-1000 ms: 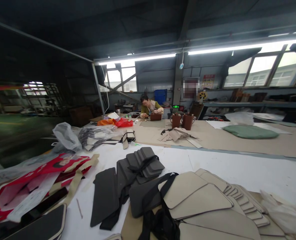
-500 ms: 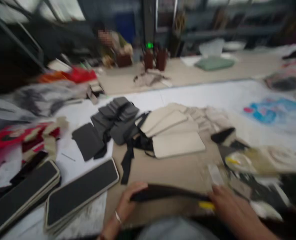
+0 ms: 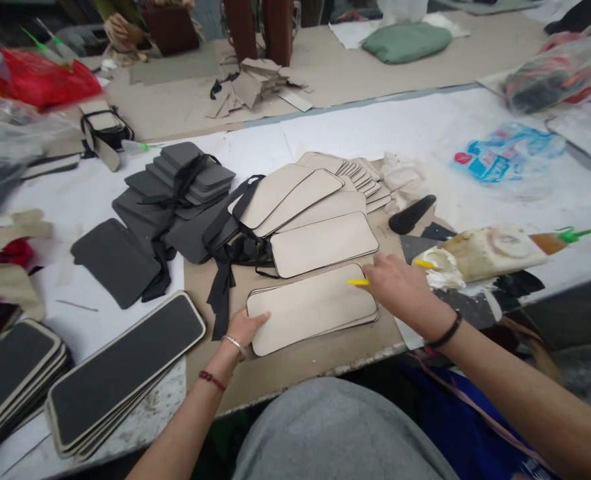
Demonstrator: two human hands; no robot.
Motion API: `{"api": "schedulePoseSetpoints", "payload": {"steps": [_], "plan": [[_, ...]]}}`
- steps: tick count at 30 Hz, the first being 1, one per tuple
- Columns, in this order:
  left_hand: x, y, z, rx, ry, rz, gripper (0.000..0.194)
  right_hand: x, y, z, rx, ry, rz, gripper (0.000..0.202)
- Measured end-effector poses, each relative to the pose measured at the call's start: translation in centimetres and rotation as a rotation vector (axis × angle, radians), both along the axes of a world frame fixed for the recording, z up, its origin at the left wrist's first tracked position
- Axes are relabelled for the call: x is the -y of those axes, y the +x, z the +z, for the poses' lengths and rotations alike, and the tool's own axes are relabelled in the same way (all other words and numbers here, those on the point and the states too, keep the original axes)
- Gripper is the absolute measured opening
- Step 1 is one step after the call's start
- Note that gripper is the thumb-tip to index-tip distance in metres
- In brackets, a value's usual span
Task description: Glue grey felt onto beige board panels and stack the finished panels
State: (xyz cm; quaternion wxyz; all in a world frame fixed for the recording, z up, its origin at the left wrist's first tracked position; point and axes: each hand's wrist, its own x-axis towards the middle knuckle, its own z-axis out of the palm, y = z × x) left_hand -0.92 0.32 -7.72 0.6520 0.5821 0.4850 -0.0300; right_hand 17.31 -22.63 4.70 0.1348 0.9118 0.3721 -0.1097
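A small stack of cream, round-cornered panels (image 3: 312,310) lies on the brown board in front of me. My left hand (image 3: 245,328) grips its left end, thumb on top; the fingers beneath are partly hidden. Above the right end, my right hand (image 3: 395,287) is closed around a slim yellow tool (image 3: 357,282), its tip pointing left over the panels. Just behind lie another cream panel (image 3: 325,245) and a fanned pile of cream panels (image 3: 295,193). To their left are dark grey panels (image 3: 118,260) bundled with black ties (image 3: 221,293).
Cream-edged black panels (image 3: 125,370) are stacked at left. On the right, a stained bottle (image 3: 500,248) with a green nozzle lies by white paste (image 3: 442,267), where a second yellow piece (image 3: 424,264) shows. A blue printed plastic bag (image 3: 500,157) lies behind it.
The dark strip-like edge between my hands has gone from view; cream panels now lie flat there. My right hand has moved forward. The view has tilted down and sharpened.
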Motion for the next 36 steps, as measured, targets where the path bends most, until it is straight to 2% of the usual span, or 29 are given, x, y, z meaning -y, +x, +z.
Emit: {"api": "schedulePoseSetpoints", "payload": {"steps": [2,4,8,10,13,18,20,23,25,27,31,36], "plan": [[0.2,0.4,-0.7,-0.007,-0.006,0.007,0.040,0.2,-0.3,-0.4,-0.004,0.095,-0.009,0.014],[0.5,0.5,-0.7,-0.008,-0.026,0.011,0.036,1.1,-1.2,-0.2,-0.035,0.224,0.009,0.015],[1.4,1.2,0.0,-0.032,-0.040,0.017,0.031,3.5,-3.2,2.1,-0.238,0.648,0.037,0.026],[1.9,1.8,0.1,-0.038,-0.027,-0.007,0.029,4.9,-3.6,3.3,-0.327,0.868,-0.012,0.030],[2.4,2.5,-0.2,-0.064,0.005,-0.064,0.027,7.7,-2.6,4.1,-0.266,1.030,-0.217,0.042],[2.1,2.5,-0.6,-0.136,0.091,-0.110,0.033,14.1,0.9,2.7,-0.092,0.991,-0.709,0.065],[1.9,2.2,-0.6,-0.136,0.115,-0.105,0.037,15.8,2.0,1.9,-0.068,1.024,-0.829,0.066],[2.0,1.7,-0.6,-0.114,0.131,-0.091,0.035,16.8,3.2,1.4,-0.102,1.220,-0.940,0.062],[2.3,1.2,-0.5,-0.101,0.145,-0.075,0.031,16.7,3.8,1.5,-0.178,1.354,-0.947,0.054],[2.7,0.8,-0.4,-0.101,0.164,-0.048,0.030,16.4,4.4,1.6,-0.232,1.385,-0.895,0.042],[3.6,0.5,-0.3,-0.100,0.211,-0.018,0.025,15.6,5.5,1.0,-0.154,1.239,-0.742,0.021],[3.9,0.6,-0.8,-0.082,0.298,-0.007,0.022,14.4,7.2,-2.0,0.034,1.102,-0.534,0.010]]}}
